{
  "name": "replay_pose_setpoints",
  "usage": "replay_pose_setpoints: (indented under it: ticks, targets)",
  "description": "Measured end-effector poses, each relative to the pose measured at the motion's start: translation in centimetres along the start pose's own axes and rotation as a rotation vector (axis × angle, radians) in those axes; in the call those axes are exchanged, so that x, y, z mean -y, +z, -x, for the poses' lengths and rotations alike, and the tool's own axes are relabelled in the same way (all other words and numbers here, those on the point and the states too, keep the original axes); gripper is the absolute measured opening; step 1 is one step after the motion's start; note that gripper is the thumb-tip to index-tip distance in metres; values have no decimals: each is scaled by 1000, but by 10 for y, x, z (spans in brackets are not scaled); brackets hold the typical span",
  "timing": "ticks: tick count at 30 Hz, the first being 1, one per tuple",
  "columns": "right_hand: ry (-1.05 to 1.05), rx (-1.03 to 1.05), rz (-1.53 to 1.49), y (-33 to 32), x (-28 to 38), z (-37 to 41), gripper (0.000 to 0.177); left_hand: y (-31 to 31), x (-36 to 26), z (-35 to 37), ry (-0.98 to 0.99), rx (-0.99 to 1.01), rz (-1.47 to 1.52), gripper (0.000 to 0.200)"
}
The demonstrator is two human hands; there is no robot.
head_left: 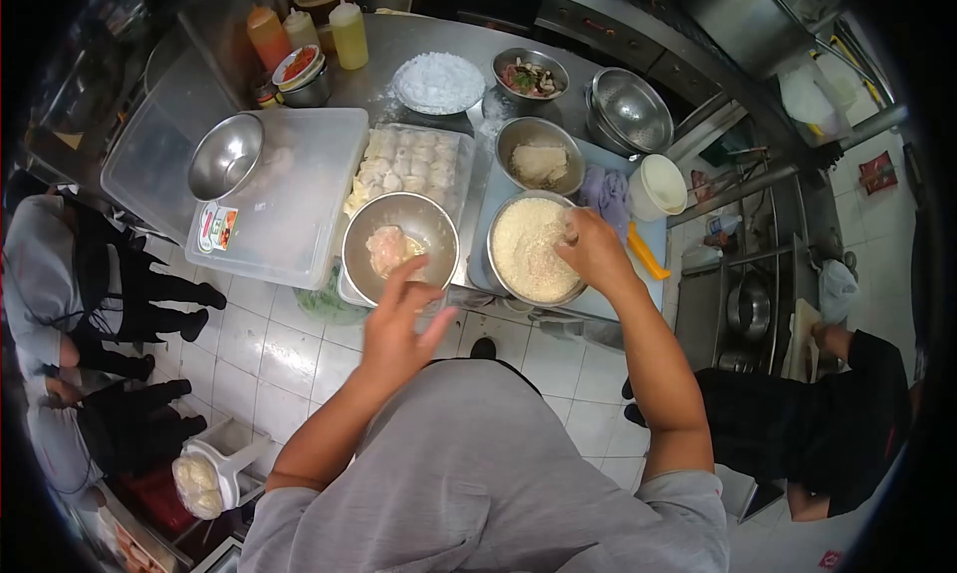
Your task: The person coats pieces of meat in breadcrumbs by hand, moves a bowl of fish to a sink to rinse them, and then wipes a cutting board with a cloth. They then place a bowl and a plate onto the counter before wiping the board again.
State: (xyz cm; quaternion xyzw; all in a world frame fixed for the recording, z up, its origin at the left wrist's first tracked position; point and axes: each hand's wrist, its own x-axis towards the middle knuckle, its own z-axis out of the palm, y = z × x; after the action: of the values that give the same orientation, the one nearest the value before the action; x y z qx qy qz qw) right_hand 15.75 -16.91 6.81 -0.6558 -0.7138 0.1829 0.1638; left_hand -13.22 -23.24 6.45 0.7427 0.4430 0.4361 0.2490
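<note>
My left hand (401, 319) is over the near rim of a steel bowl (411, 212), its fingers spread and nothing visible in them. Pale pink raw meat (386, 248) and a little liquid lie in that bowl. Beside it, on a light blue board (478, 199), stands a bowl of pale crumbs (528, 242). My right hand (596, 249) is at the right side of the crumbs with its fingers curled together; whatever they hold is hidden. Behind the crumbs, another steel bowl (530, 128) contains a crumb-coated piece (539, 164).
A clear container (414, 159) of pale pieces stands behind the meat bowl. Left is a plastic box (309, 214) with an empty steel bowl (227, 157). White powder (439, 81) is heaped farther back. A yellow handle (648, 254) lies right. People stand at both sides.
</note>
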Motion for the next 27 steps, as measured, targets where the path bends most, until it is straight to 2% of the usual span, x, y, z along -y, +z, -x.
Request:
replay_pose_setpoints:
  ticks: [6,9,12,15,19,22,25,27]
  targets:
    - [-85,-52,36,7,2,2,33,-50,25,20,-266,-177,-19,13]
    - [76,86,-23,-1,9,2,31,-62,25,22,-385,-245,20,10]
    - [-10,110,77,-11,15,4,29,-66,29,25,-418,-263,13,9]
    - [-86,112,-18,-35,23,3,28,-66,36,29,-433,-282,0,9]
    - [22,145,-211,-70,26,-21,29,-65,44,32,-440,-279,3,9]
    - [29,73,-300,-85,16,-56,31,-61,50,31,-408,-289,-11,8]
    - [267,38,-356,-88,15,-91,35,-55,63,32,-401,-298,13,12]
    - [42,-192,-125,-59,-8,-107,38,-52,61,32,-441,-287,75,18]
